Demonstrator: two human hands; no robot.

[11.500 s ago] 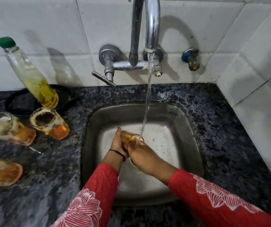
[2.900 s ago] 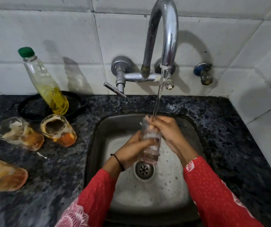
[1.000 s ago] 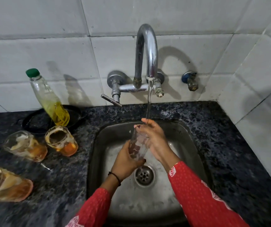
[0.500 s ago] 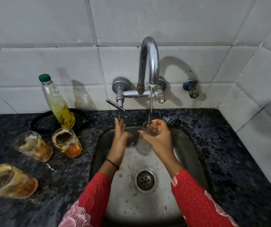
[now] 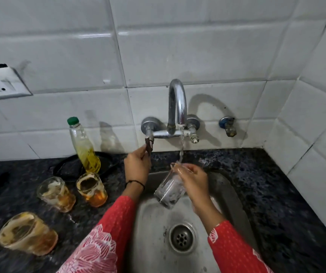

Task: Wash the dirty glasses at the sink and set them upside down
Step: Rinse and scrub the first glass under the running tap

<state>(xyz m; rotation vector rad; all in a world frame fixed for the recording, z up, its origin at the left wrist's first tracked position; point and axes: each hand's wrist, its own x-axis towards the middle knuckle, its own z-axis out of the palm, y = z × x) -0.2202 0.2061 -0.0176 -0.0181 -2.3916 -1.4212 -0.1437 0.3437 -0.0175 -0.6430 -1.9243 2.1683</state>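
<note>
Item: my right hand grips a clear glass over the sink, under the running tap. My left hand pinches the tap lever. Three dirty glasses near the counter's left edge.

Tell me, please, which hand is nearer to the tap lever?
The left hand: its fingers reach the tap lever. The right hand is lower and to the right, holding the glass under the stream.

Red sleeves printed with white flowers; black thread bracelet.
</note>
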